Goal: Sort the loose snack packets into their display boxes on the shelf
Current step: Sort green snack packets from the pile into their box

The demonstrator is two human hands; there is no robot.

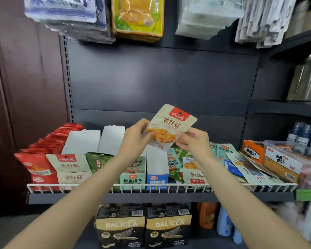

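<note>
Above the shelf [162, 196], both hands pinch a beige red-labelled mushroom packet [171, 125].

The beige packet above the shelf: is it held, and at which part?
Yes. Both hands hold the beige packet at its lower part: left hand pinches the lower left edge, right hand the lower right edge.

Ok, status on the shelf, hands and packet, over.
Both hands, left hand and right hand, hold one beige mushroom packet above the shelf. Matching beige box sits front left. Loose packets remain piled right. Nothing in the way.
</note>
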